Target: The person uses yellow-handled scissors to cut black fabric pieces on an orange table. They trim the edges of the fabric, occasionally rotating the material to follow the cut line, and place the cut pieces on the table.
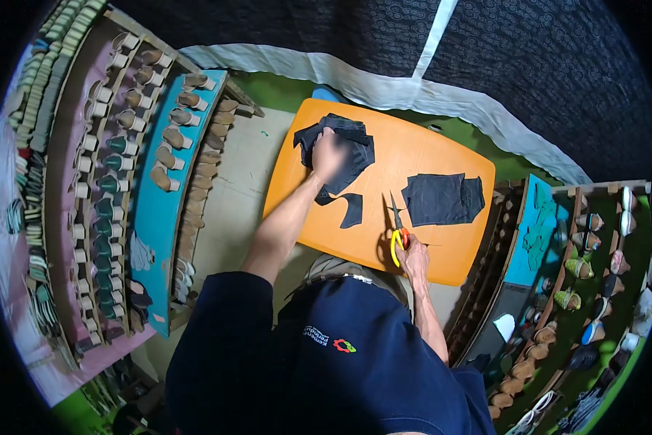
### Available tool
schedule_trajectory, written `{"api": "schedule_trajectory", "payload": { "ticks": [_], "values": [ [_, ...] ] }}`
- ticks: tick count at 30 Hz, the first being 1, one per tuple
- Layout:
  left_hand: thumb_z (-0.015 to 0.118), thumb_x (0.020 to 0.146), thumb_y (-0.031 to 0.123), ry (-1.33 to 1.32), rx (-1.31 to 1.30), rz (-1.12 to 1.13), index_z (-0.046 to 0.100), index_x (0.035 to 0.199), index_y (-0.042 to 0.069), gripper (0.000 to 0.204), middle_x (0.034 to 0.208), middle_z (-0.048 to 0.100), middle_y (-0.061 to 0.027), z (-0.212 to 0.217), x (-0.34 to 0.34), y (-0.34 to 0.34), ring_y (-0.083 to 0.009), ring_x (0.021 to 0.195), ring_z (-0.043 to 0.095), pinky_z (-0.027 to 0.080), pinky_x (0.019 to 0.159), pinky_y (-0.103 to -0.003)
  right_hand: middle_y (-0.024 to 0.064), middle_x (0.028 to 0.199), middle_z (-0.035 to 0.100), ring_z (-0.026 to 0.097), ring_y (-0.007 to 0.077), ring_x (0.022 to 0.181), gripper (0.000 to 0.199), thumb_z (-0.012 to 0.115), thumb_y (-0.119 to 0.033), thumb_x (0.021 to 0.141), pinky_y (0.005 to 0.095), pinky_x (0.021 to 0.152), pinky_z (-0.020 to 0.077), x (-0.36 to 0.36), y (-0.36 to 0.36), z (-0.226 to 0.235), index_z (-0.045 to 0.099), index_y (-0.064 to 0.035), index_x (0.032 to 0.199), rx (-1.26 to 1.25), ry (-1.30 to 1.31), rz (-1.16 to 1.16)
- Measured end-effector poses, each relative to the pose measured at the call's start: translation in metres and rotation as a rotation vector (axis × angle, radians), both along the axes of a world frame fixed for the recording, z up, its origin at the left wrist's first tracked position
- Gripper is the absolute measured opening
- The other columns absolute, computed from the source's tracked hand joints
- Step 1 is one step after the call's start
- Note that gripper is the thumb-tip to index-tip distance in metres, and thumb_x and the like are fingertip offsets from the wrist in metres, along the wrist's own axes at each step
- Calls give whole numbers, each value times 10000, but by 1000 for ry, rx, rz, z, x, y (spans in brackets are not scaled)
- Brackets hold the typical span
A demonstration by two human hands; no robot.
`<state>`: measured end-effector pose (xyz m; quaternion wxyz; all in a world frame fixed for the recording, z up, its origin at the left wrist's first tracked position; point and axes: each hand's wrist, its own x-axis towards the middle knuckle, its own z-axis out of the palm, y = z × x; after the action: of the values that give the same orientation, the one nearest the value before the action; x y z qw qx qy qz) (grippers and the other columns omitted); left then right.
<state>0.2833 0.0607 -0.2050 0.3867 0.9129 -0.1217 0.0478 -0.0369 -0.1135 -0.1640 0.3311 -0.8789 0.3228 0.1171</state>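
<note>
My left hand point(329, 155) reaches to the far left of the orange table point(384, 250) and rests on a heap of black cut pieces point(358, 161). Its fingers are partly hidden and blurred against the dark material. In my right hand point(414, 259), near the table's front edge, is a pair of scissors point(397, 236) with red and yellow handles. The blades point away from me and stand slightly apart. A curved black scrap point(352, 211) lies between the heap and the scissors. To the right, a stack of flat black pieces point(442, 199) lies on the tabletop.
Racks of shoes on lasts point(112, 185) stand on the left, beside a blue panel point(152, 239). More shoe shelves point(579, 268) are on the right, with green scraps point(537, 228) on a blue board. A dark patterned curtain point(529, 80) hangs beyond the table.
</note>
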Motion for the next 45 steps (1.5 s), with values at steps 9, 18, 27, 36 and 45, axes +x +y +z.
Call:
{"api": "schedule_trajectory", "payload": {
  "ticks": [9, 18, 27, 36, 45],
  "values": [
    [650, 847, 55, 1466, -805, 77, 582, 871, 82, 78, 711, 625, -52, 22, 39, 57, -101, 412, 455, 377, 357, -256, 218, 821, 700, 691, 402, 786, 389, 709, -379, 827, 484, 722, 530, -42, 19, -10, 687, -31, 1000, 42, 58, -160],
    [671, 951, 339, 1841, -1044, -17, 624, 1201, 95, 352, 806, 596, 25, 10, -76, 122, -49, 401, 355, 257, 361, -219, 201, 799, 703, 701, 371, 779, 380, 711, -362, 843, 463, 708, 528, -39, 28, -6, 696, -31, 1029, 55, 37, -196],
    [504, 882, 106, 982, -1223, 5, 388, 1492, 106, 621, 929, 600, -64, 74, -31, 86, -154, 629, 541, 474, 541, -295, 206, 858, 717, 704, 381, 819, 395, 712, -379, 833, 479, 740, 540, -37, 26, 14, 708, -43, 1042, 25, 68, -131],
    [797, 839, 219, 1102, -953, 14, 683, 1063, 67, 293, 1039, 709, -61, 43, 8, 40, -135, 825, 641, 516, 779, -322, 191, 797, 711, 703, 356, 770, 537, 752, -525, 790, 459, 719, 524, -54, 24, 13, 708, -33, 1002, 31, 39, -255],
    [701, 779, 72, 58, -98, -183, 721, 1026, 40, 250, 1069, 617, -116, -22, -133, 40, -324, 1034, 549, 442, 908, -441, 230, 1019, 666, 647, 440, 922, 357, 681, -160, 858, 511, 775, 518, -34, 1, 23, 562, -47, 1176, -55, -277, -26]
  ]
}}
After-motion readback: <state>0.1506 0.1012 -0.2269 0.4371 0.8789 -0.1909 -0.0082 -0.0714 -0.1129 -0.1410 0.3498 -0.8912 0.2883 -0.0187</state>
